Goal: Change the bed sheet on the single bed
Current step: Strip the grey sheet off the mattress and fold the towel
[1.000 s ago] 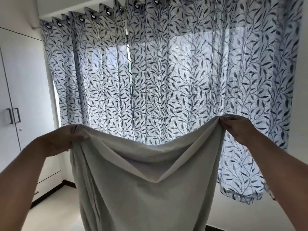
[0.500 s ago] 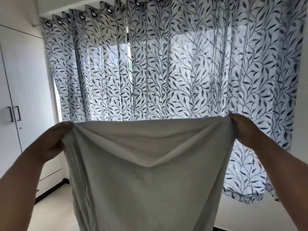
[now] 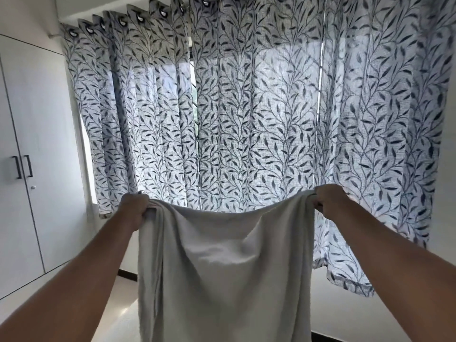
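A plain off-white bed sheet (image 3: 222, 267) hangs in front of me, held up by its top edge. My left hand (image 3: 134, 209) grips the sheet's upper left corner, fingers curled round bunched cloth. My right hand (image 3: 329, 199) grips the upper right corner the same way. The top edge sags in a shallow curve between the two hands. The sheet falls in long folds past the bottom of the view and hides what lies below. The bed is not in view.
A leaf-patterned curtain (image 3: 259, 107) covers the window straight ahead, its hem loose at the lower right. White wardrobe doors (image 3: 27, 144) with dark handles stand at the left. Pale floor (image 3: 123, 312) shows at the lower left of the sheet.
Both hands have come closer together and sit lower in the view. The sheet's top edge went from stretched nearly straight to a sagging curve, and the hanging cloth looks narrower.
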Demonstrator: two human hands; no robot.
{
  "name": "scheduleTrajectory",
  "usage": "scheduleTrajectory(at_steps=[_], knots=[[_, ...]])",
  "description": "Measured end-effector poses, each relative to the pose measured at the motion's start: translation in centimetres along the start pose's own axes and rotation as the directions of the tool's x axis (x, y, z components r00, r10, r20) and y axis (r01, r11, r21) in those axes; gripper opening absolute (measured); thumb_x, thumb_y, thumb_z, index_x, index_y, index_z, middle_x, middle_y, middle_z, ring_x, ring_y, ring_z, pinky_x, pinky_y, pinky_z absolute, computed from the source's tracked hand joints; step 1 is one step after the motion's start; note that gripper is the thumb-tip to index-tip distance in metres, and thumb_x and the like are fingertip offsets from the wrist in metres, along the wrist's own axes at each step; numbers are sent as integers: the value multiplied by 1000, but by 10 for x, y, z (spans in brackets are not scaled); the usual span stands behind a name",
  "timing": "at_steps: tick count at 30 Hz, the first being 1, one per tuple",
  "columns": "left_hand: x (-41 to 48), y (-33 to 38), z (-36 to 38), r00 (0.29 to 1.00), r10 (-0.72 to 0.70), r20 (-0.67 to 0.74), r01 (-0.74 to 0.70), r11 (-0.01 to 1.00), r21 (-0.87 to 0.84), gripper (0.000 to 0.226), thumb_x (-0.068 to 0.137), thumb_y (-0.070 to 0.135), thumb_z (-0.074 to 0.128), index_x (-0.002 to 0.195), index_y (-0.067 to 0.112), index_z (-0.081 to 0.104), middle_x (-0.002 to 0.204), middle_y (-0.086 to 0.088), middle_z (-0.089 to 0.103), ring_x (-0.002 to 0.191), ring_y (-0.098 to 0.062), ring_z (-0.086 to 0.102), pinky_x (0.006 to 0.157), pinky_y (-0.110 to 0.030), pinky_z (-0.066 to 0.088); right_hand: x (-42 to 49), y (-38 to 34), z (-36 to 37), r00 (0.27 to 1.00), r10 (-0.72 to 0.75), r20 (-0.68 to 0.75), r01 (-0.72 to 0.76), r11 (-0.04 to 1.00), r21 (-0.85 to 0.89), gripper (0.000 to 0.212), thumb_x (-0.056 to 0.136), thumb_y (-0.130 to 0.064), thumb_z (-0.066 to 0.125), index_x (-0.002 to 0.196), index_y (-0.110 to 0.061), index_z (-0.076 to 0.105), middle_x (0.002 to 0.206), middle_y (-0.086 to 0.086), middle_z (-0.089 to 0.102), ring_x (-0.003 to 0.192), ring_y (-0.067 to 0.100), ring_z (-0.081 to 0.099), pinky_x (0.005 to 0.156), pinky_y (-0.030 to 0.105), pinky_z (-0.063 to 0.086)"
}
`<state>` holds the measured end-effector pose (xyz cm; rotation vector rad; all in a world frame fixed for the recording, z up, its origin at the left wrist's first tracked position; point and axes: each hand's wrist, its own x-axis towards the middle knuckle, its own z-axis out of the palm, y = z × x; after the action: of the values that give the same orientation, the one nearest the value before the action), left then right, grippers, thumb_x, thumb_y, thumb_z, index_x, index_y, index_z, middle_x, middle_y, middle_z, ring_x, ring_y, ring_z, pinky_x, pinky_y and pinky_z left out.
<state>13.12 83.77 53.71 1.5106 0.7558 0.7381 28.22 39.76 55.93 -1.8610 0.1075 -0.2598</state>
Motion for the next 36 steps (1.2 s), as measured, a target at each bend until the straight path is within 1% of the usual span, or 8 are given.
scheduleTrajectory(at_steps=[3,5,14,18,23,26,31,36], knots=[[-4,7,21,992,78,96,-77,997,-12,24,78,10,65,95,-7,66,84,-23,67,72,-32,67,64,-47,58,2,-12,17,990,16,139,-73,907,414,19,96,0,61,81,-12,62,96,16,63,82,29,67,65,36,63],[-31,20,36,981,118,156,-118,993,-10,8,85,6,64,81,0,65,75,-19,63,60,-26,60,57,-34,52,-12,-22,27,971,-52,235,-37,932,360,12,97,-5,62,87,-13,64,94,11,64,73,19,63,54,26,59],[-125,56,117,795,237,559,-333,940,75,14,100,12,49,91,14,60,93,-9,61,80,-22,61,77,-38,58,-93,-50,82,676,-451,583,320,892,320,32,90,-25,75,98,5,70,87,18,64,81,24,59,72,37,52],[-156,73,112,558,123,821,11,988,-155,51,105,44,44,89,-1,62,78,-9,61,58,-14,61,57,-27,55,-95,-42,76,528,-530,664,411,843,346,42,80,-30,85,105,1,71,101,27,70,88,27,66,84,45,55],[-153,71,103,406,97,909,-96,993,-63,71,95,68,37,103,2,62,88,-11,63,75,-21,62,74,-34,60,-85,-32,70,618,-607,500,620,767,164,28,69,-34,85,92,-18,79,86,15,75,81,27,73,81,53,57],[-135,57,95,390,129,912,-121,989,-88,56,98,47,54,133,3,53,116,-23,67,108,-39,67,86,-43,58,-82,-25,58,670,-585,458,505,811,297,15,77,-10,72,90,-11,79,85,19,74,76,17,67,70,41,57],[-110,14,98,456,245,856,-697,697,172,73,81,23,83,140,42,45,134,-5,52,99,-15,61,84,-28,52,-96,-26,47,707,-470,528,88,800,594,34,89,14,42,75,-5,67,69,10,60,65,20,56,57,24,47],[-116,-12,114,319,71,945,-729,655,197,68,78,-9,76,139,11,53,135,5,40,112,-8,49,86,-12,49,-109,-46,26,567,-535,626,-144,684,715,37,92,4,29,62,-9,47,59,6,46,55,18,43,55,27,39]])
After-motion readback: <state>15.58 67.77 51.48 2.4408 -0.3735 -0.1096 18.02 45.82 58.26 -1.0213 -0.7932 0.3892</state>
